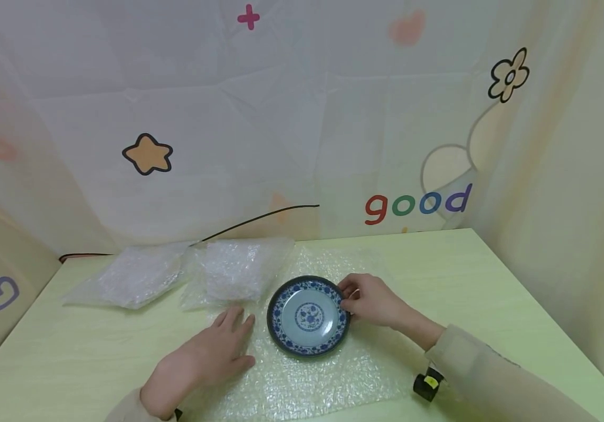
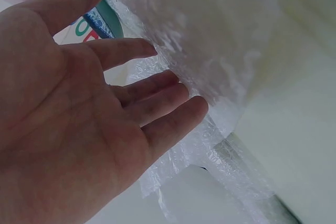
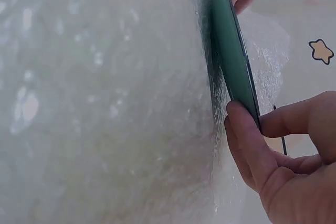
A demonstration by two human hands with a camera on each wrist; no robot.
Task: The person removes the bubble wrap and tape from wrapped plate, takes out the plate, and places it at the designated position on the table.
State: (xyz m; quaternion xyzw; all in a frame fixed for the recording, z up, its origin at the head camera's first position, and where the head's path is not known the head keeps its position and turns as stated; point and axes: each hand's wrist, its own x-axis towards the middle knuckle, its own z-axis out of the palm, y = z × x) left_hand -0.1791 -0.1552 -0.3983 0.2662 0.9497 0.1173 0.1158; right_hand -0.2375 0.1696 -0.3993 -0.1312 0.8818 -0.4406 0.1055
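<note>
Two bubble-wrap bundles (image 1: 143,272) at back left look closed: judged done. Plate (image 1: 308,319) lies bare over flat bubble-wrap sheet (image 1: 328,384); covering judged left to do. Right hand (image 1: 373,302) pinches plate rim; left hand (image 1: 204,356), fingers spread, holds nothing, near plate

Two bare hands, left hand (image 1: 207,356) and right hand (image 1: 375,300), one round blue-and-white patterned plate (image 1: 309,316) at the right hand, one clear flat bubble-wrap sheet (image 1: 302,387) between the hands, two whitish bubble-wrap packets (image 1: 141,275) (image 1: 234,271) beyond the left hand, one black-outlined orange star (image 1: 147,154) farther beyond
</note>
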